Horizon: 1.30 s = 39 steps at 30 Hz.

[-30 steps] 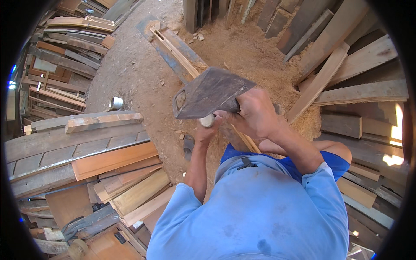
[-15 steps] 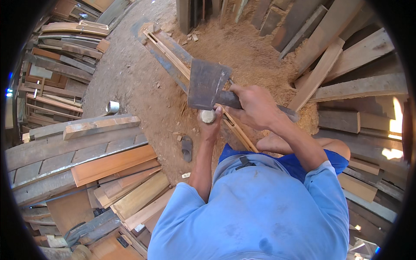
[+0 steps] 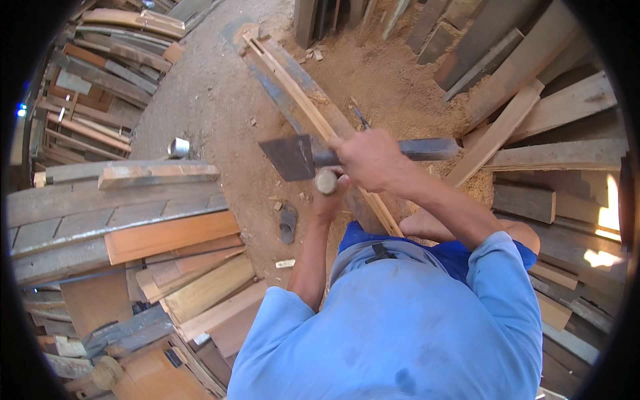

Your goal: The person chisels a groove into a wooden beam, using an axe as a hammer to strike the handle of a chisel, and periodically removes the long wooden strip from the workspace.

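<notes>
My left hand is closed around an upright, chisel-like wooden handle. Its pale round end faces up, and its lower part is hidden. My right hand grips a dark hatchet-like tool by its thick shaft. The broad, flat head points left, just above the round handle end; whether they touch I cannot tell. Both hands are over a long, narrow wooden strip with a groove along it. It rests on a worn plank. A thin dark pointed tool shows beyond my right hand.
Stacked boards crowd the left side, and rough planks line the right. Sawdust covers the ground ahead. A metal can and a dark sandal are on the dirt floor to the left.
The hatchet-like tool has swung lower and left, its broad head turning so less of its flat face shows. My left hand keeps its hold on the round handle.
</notes>
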Available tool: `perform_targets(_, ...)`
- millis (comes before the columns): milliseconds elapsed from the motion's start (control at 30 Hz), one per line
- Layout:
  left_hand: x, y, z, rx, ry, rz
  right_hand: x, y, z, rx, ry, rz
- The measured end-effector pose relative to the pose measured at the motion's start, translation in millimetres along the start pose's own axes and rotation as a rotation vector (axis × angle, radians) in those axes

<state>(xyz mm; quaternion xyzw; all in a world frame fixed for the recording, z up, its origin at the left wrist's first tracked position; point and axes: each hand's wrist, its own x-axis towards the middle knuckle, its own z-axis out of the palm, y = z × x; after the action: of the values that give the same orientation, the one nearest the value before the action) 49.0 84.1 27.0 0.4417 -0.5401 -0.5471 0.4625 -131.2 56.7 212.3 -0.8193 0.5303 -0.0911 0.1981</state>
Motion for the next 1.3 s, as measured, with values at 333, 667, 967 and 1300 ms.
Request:
perform_targets(333, 6.4, 4.9, 24.6, 0.153, -0.035, 0.024, -25.4, 37.3, 20.6, -0.059, -0.002, 0.078)
perform_targets(667, 18.9, -2.0, 34.1, 0.154, -0.128, 0.029, -51.2, 43.1, -7.7, 0.185, 0.551, 0.032)
perform_targets(967, 41.0, -20.0, 43.7, 0.201, -0.104, 0.027, -67.9, 55.1, 35.6, 0.318, 0.17, 0.269)
perform_targets(1300, 48.4, -5.0, 45.3, 0.217, 0.043, 0.176, -91.3, 25.8, -50.1, 0.687, 0.655, 0.066)
